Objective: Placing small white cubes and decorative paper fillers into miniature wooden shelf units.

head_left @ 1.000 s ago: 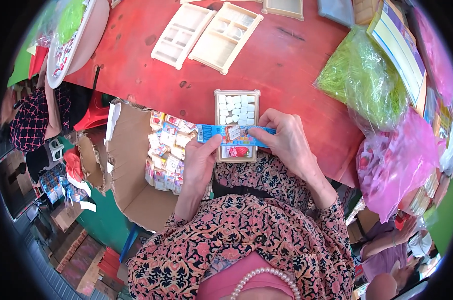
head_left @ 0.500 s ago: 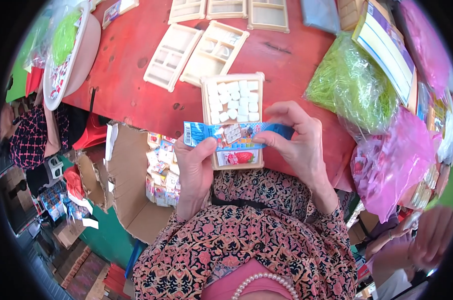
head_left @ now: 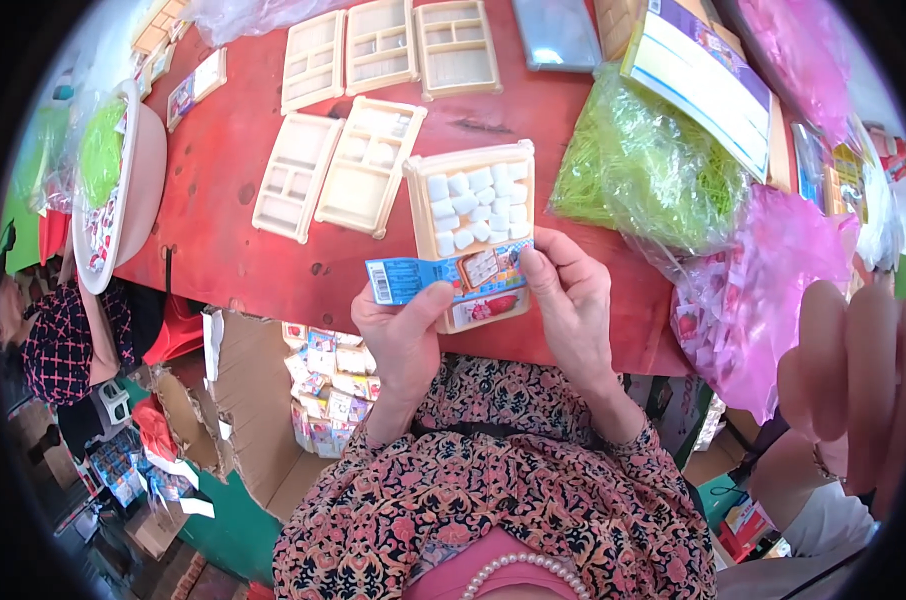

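Both my hands hold a cream plastic tray [head_left: 420, 218] filled with small white pillow-shaped pieces [head_left: 473, 205]. A blue printed label strip [head_left: 401, 278] lies across its lower part, and its left end sticks out past the tray's side. My left hand [head_left: 403, 335] grips the tray's lower left, with the thumb pressed on the strip. My right hand [head_left: 573, 300] clasps the right side, its thumb at the strip's right end, which lies against the tray edge. Below the strip shows a small packet with a strawberry picture [head_left: 491, 308]. Fingers under the tray are hidden.
Several empty cream trays [head_left: 371, 165] lie on the red table [head_left: 228, 215]. At right are a bag of green shreds [head_left: 643, 170] and a pink bag [head_left: 738, 300]. A white basin [head_left: 143, 175] stands left, above a cardboard box [head_left: 258, 400] of small packages. Another person's hand [head_left: 853, 370] is at far right.
The strip's right end, which stuck out beyond the tray, now lies against its right edge under my right thumb. The tray is tilted slightly. The whole view has shifted.
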`<act>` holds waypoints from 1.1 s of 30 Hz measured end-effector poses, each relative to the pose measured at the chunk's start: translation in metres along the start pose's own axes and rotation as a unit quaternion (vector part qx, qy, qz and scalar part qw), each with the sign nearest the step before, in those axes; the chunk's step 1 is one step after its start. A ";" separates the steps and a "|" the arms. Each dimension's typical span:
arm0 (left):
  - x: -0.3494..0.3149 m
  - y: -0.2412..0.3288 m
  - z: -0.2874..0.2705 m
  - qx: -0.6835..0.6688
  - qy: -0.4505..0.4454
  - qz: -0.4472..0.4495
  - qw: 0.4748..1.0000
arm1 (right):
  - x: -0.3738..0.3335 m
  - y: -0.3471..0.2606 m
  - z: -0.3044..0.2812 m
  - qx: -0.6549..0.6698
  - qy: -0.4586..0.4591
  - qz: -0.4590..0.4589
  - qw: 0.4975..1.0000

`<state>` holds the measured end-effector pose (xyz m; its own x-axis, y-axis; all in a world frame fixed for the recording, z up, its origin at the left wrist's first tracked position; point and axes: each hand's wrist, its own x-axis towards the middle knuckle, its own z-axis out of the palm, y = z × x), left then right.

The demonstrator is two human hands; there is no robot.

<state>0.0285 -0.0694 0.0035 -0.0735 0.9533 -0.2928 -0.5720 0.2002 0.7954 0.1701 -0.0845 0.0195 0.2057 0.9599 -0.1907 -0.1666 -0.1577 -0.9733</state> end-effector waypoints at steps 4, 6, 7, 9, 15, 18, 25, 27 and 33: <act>0.002 -0.003 0.002 -0.005 -0.020 -0.021 1.000 | 0.001 0.000 -0.006 0.083 -0.009 0.013 0.996; 0.004 -0.011 0.004 -0.014 -0.040 -0.044 0.998 | 0.001 0.007 -0.010 0.094 0.003 -0.002 0.996; 0.005 -0.011 0.003 -0.012 -0.049 -0.060 0.997 | 0.001 0.007 -0.010 0.089 0.006 -0.007 0.996; 0.007 -0.013 0.001 -0.012 -0.059 -0.078 0.995 | 0.001 0.007 -0.011 0.118 0.010 -0.004 0.993; 0.015 -0.021 0.004 -0.058 -0.119 -0.176 0.975 | 0.002 0.013 -0.019 0.093 0.022 -0.017 0.995; 0.019 -0.024 0.003 -0.084 -0.135 -0.168 0.973 | 0.004 0.010 -0.016 0.103 0.036 -0.025 0.994; 0.025 -0.030 0.013 -0.094 -0.146 -0.189 0.966 | 0.008 0.011 -0.026 0.107 0.051 -0.035 0.992; 0.027 -0.028 0.012 -0.094 -0.162 -0.192 0.963 | 0.010 0.010 -0.026 0.099 0.053 -0.040 0.993; 0.030 -0.027 0.015 -0.109 -0.201 -0.192 0.954 | 0.007 0.004 -0.026 0.125 0.047 -0.036 0.990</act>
<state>0.0541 -0.0426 -0.0183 0.4699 0.8377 -0.2783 -0.6530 0.5420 0.5289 0.1958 -0.0841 0.0113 0.3131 0.9387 -0.1445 -0.3799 -0.0156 -0.9249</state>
